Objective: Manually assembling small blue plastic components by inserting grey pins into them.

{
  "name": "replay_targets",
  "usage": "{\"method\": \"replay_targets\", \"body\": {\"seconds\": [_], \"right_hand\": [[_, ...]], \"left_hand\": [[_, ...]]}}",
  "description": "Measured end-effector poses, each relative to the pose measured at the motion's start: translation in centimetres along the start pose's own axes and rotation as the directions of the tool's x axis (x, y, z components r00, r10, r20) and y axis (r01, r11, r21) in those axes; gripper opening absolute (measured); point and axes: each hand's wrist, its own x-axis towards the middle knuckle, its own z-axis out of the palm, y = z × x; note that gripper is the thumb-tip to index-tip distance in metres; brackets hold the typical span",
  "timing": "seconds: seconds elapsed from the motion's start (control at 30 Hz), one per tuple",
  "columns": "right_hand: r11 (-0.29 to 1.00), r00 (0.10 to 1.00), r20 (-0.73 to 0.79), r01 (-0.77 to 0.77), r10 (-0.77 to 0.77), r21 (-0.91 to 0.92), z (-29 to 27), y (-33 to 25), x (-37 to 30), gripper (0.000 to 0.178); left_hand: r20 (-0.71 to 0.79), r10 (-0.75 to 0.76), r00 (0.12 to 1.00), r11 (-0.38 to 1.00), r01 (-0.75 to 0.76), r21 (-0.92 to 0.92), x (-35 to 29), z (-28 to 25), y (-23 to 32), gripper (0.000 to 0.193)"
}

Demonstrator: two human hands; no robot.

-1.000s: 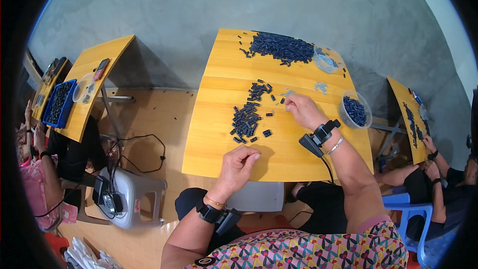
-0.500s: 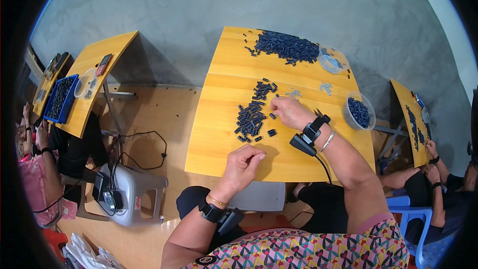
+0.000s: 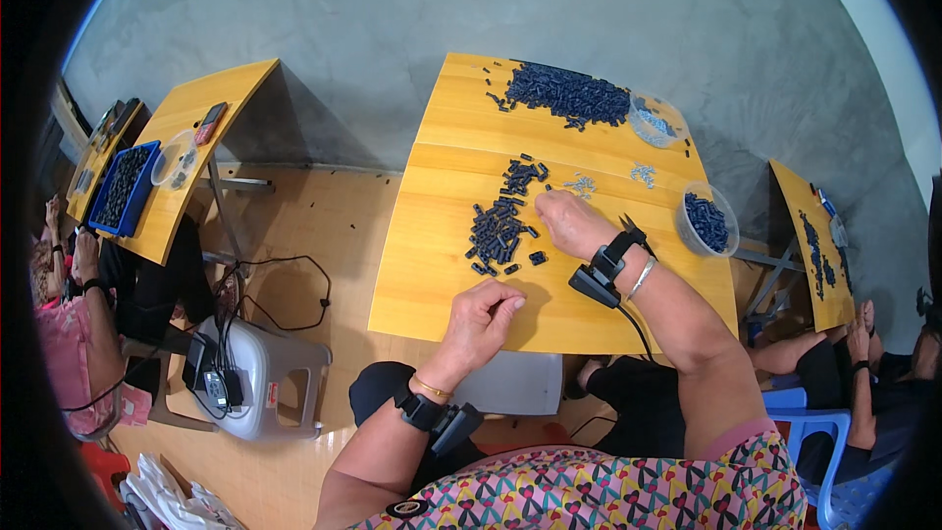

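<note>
Yellow table [image 3: 432, 265] carries a pile of small dark pieces [image 3: 497, 229] at its middle; the right hand [image 3: 572, 222] rests beside it, fingertips hidden, grip unclear. Left hand [image 3: 483, 319] curls shut near the front edge, contents unseen.

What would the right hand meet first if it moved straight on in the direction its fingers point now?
Probably the small pile of dark blue plastic pieces on the yellow wooden table: the right hand points left towards it, though the depth is unclear.
</note>
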Motion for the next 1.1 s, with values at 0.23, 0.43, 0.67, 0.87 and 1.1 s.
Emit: {"method": "replay_targets", "body": {"seconds": [0.23, 0.43, 0.67, 0.87, 1.1], "right_hand": [[0.983, 0.997, -0.052, -0.053, 0.063, 0.178, -1.1, -1.2, -0.6, 0.005], [0.948, 0.985, 0.017, -0.171, 0.173, 0.270, -2.0, -2.2, -0.6, 0.008], [0.958, 0.981, -0.006, -0.187, 0.193, 0.216, -1.1, -2.5, -0.5, 0.006], [0.969, 0.970, 0.048, -0.242, 0.240, 0.039, -1.0, -3.8, -0.4, 0.008], [0.984, 0.985, 0.068, -0.155, 0.161, -0.086, -0.4, -3.6, -0.7, 0.011]], "left_hand": [[-0.011, 0.011, 1.000, 1.000, -0.011, -0.015, -0.2, 0.0, -0.4, 0.006], [-0.023, 0.017, 1.000, 0.999, -0.018, -0.049, -0.1, 0.2, -0.5, 0.006], [0.029, -0.039, 0.999, 0.999, 0.040, -0.032, -0.2, 0.1, -1.1, 0.008], [-0.013, -0.003, 1.000, 0.999, 0.003, -0.046, -0.2, 0.1, -0.9, 0.007], [-0.027, 0.031, 0.999, 0.999, -0.032, -0.034, -0.2, 0.2, -0.5, 0.007]]}}
